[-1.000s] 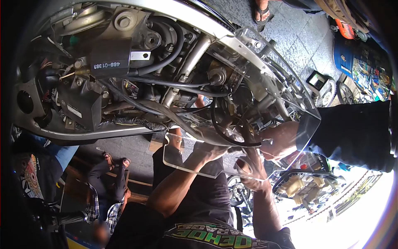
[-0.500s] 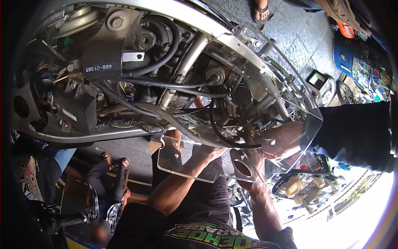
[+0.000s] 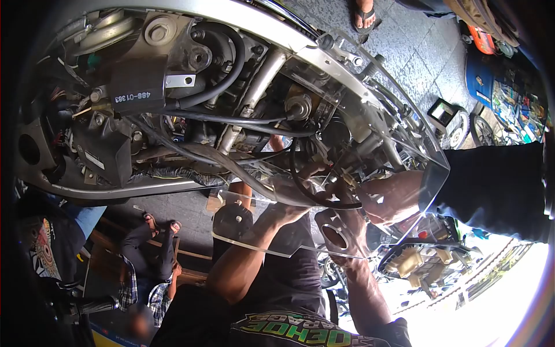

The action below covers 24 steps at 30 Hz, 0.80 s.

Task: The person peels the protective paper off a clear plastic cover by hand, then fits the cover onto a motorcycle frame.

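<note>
A clear plastic cover (image 3: 260, 243) with an oval hole lies over the lower right of an uncovered motorcycle body (image 3: 144, 188). My left hand (image 3: 289, 211) is seen through the cover, its fingers bent in among black hoses and small parts. Close to its right is my right hand (image 3: 350, 222), palm behind the oval hole, fingers closed on something too small to make out. A black hose (image 3: 306, 194) curves down between the hands. From the right, a co-worker's hand (image 3: 393, 196) in a dark sleeve reaches to the same spot, nearly touching my right fingers.
A black box (image 3: 139, 92) marked with a part number and a metal tube (image 3: 254, 87) sit on the motorcycle. Below right is a dark part with tan pieces (image 3: 410, 260). A seated person (image 3: 147, 260) is at lower left; a sandalled foot (image 3: 364, 17) stands at the top.
The clear cover has shifted slightly to the left. My left hand has moved a little, and its fingers now show higher up. The co-worker's hand stays nearly in place.
</note>
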Each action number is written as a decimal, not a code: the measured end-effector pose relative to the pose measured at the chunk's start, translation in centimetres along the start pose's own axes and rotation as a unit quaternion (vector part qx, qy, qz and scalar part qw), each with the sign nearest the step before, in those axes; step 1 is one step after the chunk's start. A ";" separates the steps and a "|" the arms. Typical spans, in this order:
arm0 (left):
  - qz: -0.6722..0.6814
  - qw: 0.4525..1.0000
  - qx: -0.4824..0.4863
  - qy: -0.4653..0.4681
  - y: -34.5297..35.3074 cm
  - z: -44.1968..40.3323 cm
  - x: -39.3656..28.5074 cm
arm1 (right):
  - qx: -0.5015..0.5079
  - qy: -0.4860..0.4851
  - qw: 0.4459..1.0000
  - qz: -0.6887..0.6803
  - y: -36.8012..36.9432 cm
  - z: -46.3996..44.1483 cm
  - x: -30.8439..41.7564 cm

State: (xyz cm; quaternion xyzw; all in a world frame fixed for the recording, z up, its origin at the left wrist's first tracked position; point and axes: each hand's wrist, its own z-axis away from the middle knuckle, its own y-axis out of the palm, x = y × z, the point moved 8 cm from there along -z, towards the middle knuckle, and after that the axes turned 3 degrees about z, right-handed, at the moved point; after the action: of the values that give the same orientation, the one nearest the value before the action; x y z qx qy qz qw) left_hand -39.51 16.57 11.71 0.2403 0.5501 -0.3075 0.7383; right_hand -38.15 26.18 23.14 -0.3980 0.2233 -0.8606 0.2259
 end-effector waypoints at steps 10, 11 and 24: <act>0.282 0.939 -0.009 -0.197 0.6 -0.1 0.6 | 0.002 0.150 0.970 -0.191 0.4 0.6 -1.5; 0.246 0.948 -0.008 -0.203 0.1 -0.2 0.4 | 0.011 0.137 0.967 -0.215 0.3 0.8 -1.2; -0.331 0.936 -0.034 -0.112 -0.6 2.9 -0.4 | -0.006 0.116 0.979 -0.168 -0.9 0.9 -0.2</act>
State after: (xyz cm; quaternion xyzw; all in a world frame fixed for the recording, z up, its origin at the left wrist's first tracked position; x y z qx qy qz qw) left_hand -38.09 14.19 12.95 -0.0163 0.5222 -0.5404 0.6595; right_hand -37.53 26.79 24.07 -0.3285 0.1836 -0.9252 0.0482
